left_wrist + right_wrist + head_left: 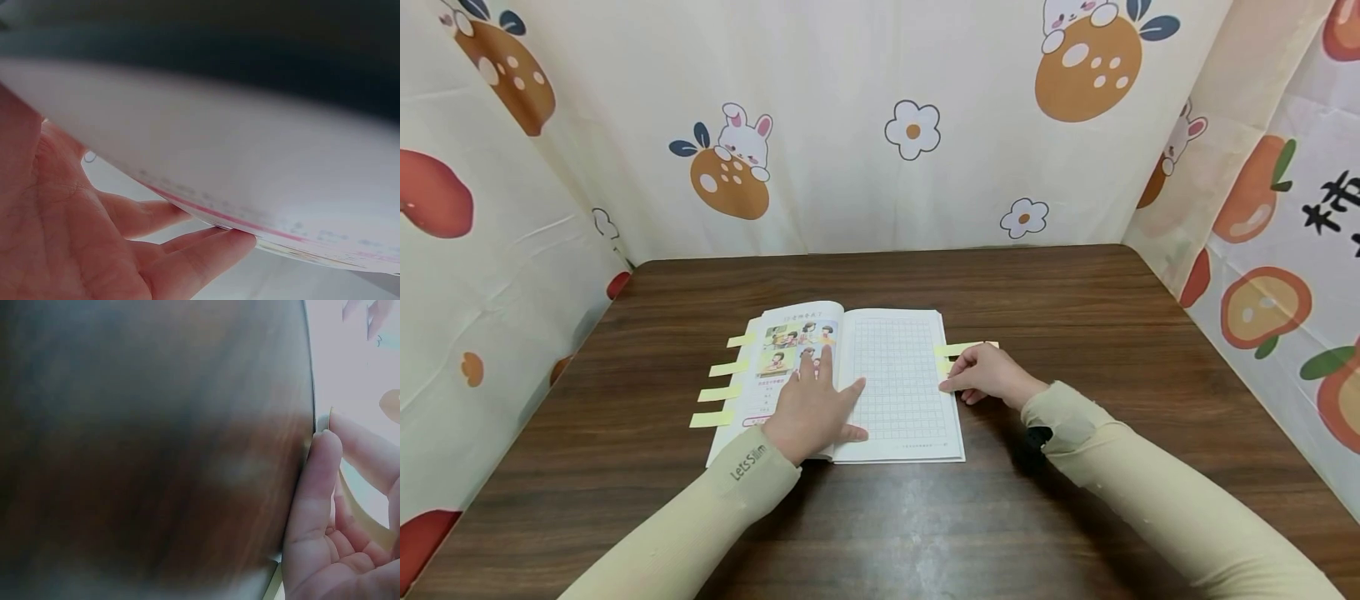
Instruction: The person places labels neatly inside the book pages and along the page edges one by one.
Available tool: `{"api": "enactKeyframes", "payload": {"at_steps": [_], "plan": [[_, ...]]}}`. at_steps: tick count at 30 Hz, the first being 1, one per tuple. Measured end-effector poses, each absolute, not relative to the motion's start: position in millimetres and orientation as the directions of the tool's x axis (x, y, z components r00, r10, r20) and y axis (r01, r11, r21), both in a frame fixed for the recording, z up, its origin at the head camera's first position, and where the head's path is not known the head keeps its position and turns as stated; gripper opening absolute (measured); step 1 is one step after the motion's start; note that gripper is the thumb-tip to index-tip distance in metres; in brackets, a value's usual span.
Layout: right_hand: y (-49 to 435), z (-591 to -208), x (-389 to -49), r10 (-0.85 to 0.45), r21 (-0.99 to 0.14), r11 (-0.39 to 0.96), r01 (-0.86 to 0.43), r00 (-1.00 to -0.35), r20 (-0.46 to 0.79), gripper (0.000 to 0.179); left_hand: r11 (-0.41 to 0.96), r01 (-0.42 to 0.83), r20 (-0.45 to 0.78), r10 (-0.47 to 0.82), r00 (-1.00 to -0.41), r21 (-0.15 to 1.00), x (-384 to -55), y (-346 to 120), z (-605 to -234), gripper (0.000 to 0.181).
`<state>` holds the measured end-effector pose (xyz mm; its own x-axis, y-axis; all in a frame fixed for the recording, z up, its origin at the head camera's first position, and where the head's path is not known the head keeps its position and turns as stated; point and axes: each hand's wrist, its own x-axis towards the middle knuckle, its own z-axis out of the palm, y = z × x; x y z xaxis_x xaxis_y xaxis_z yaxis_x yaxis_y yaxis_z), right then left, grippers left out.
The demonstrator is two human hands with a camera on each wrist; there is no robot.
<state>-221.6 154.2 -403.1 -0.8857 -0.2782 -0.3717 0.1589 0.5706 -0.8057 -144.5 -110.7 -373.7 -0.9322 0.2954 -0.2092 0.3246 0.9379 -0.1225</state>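
Observation:
An open workbook (895,425) lies on the table, with colour pictures and print on its left page and a blank writing grid on its right. My left hand (816,408) rests across the left page and the fold, fingers spread. At the right page's edge, my right hand (992,372) pinches a yellow sticky tab (364,519) between thumb and forefinger; the tab bends back toward the palm in the right wrist view. Just above that hand, another yellow sticky tab (966,348) sticks out from the page. Several yellow sticky tabs (727,369) jut from the left edge.
The dark wooden table (1045,292) reaches back to a pale curtain (850,192) printed with rabbits, fruit and flowers. More printed cloth (1247,225) hangs along the right side, and likewise on the left. A black band (1038,436) shows at the right cuff.

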Motion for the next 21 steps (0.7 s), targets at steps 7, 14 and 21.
{"api": "enactKeyframes", "payload": {"at_steps": [7, 14, 21], "plan": [[157.9, -404.2, -220.4, -0.300, -0.826, 0.535, 0.177, -0.874, -0.381, 0.018, 0.940, 0.319, -0.215, 0.289, -0.933, -0.120, -143.1, -110.0, -374.1, 0.075], [167.2, -399.3, -215.6, -0.333, -0.868, 0.442, 0.226, -0.857, -0.393, 0.025, 0.942, 0.320, -0.201, 0.296, -0.934, -0.099, -142.0, -110.8, -377.6, 0.075], [191.0, -383.9, -217.1, -0.325, -0.878, 0.445, 0.179, -0.881, -0.344, 0.026, 0.933, 0.335, -0.185, 0.309, -0.933, -0.130, -143.2, -110.8, -375.7, 0.075]]}}
